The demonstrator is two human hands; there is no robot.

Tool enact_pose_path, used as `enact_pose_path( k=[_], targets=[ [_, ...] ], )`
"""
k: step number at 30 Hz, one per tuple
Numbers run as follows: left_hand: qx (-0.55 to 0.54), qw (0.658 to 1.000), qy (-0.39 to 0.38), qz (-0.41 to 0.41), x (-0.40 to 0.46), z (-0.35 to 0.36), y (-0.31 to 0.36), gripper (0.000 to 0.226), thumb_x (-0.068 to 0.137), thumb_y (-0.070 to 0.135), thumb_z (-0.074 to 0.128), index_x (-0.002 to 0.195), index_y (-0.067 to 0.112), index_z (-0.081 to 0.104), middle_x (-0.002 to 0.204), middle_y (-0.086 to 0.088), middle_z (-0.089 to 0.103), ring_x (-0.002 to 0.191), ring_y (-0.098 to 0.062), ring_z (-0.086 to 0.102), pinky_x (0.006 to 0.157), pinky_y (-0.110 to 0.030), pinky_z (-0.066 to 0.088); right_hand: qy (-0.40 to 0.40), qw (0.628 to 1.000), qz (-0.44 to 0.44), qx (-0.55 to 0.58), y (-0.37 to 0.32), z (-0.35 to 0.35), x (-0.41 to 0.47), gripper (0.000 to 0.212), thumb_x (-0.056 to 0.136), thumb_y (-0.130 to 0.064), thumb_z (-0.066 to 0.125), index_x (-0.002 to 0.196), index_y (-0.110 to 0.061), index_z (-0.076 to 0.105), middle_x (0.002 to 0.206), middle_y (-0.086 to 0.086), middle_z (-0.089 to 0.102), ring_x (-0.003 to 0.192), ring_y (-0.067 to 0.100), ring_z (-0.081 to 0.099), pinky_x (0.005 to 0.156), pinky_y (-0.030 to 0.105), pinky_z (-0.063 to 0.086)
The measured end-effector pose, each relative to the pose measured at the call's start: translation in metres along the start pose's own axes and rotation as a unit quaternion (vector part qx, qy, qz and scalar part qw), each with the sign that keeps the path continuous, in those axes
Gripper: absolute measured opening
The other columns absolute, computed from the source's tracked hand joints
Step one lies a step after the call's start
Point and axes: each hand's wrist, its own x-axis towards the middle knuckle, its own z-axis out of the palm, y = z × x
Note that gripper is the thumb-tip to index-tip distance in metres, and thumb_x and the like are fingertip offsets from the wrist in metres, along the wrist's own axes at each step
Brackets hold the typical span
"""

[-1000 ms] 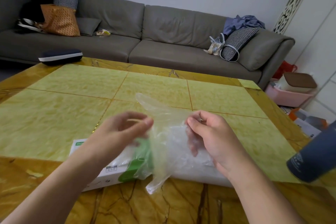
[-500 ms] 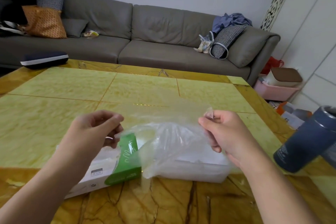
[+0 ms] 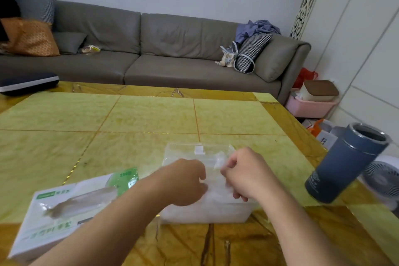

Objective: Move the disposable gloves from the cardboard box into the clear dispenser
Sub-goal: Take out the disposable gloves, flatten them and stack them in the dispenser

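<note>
We see the left hand (image 3: 185,181) and right hand (image 3: 246,174), fingers curled, pinching thin plastic gloves (image 3: 216,195) down inside the clear dispenser (image 3: 194,151); the cardboard box (image 3: 54,214) lies just left on the table (image 3: 129,119).

Table (image 3: 151,114): yellow-green marble panels with a brown veined border, filling the lower half of the view
Tumbler (image 3: 345,162): dark blue with a metal rim, lidless, standing on the table edge at 3 o'clock
Sofa (image 3: 172,49): grey, running along the wall from 9 to 1 o'clock
Orange cushion (image 3: 30,36): leaning on the sofa at 10 o'clock
Houndstooth pillow (image 3: 250,49): lying against the sofa arm at 1 o'clock, with blue clothing (image 3: 254,28) piling up behind it
Dark cushion (image 3: 28,82): sitting at the table's far left corner
Pink bin (image 3: 311,106): standing on the floor at 2 o'clock
White fan (image 3: 382,177): showing at 4 o'clock
</note>
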Motion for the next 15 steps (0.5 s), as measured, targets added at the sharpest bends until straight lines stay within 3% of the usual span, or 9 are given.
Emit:
enact_pose_path(
  k=[2,5,11,15],
  targets=[
    [0.015,0.998,-0.058,-0.008,0.005,0.003,-0.002,0.040,0.099,0.048,0.060,0.137,0.036,0.056,0.127,0.012,0.064,0.112,-0.014,0.061,0.100,-0.037,0.052,0.003,0.999,0.006,-0.042,0.001,-0.001,0.002,0.029,0.098,-0.012,0.060,0.073,-0.006,0.074,0.051,0.005,0.069,0.035,0.018,0.057,0.046,0.032,0.056],
    [0.010,0.998,-0.066,0.000,0.007,0.001,-0.003,0.045,0.093,0.047,0.071,0.135,0.038,0.056,0.113,0.015,0.065,0.103,-0.011,0.062,0.095,-0.034,0.054,0.018,0.996,0.018,-0.084,0.002,-0.003,0.008,0.021,0.095,-0.008,0.063,0.076,-0.005,0.073,0.050,0.007,0.068,0.033,0.020,0.058,0.047,0.037,0.060],
    [0.082,0.993,-0.089,0.002,0.013,-0.004,0.007,0.060,0.086,0.044,0.076,0.140,0.043,0.051,0.107,0.015,0.068,0.081,-0.010,0.062,0.082,-0.032,0.058,0.030,0.989,0.034,-0.140,-0.002,-0.012,0.005,0.011,0.076,0.008,0.061,0.074,-0.003,0.062,0.060,0.010,0.069,0.048,0.029,0.068,0.048,0.034,0.056],
    [0.099,0.991,-0.084,0.020,0.015,0.001,0.010,0.054,0.088,0.032,0.073,0.139,0.034,0.055,0.116,0.010,0.068,0.105,-0.017,0.065,0.089,-0.034,0.056,0.063,0.979,0.025,-0.192,-0.011,-0.020,-0.004,0.018,0.083,-0.001,0.059,0.073,-0.013,0.049,0.073,0.004,0.058,0.057,0.023,0.054,0.045,0.026,0.034]
  ],
)
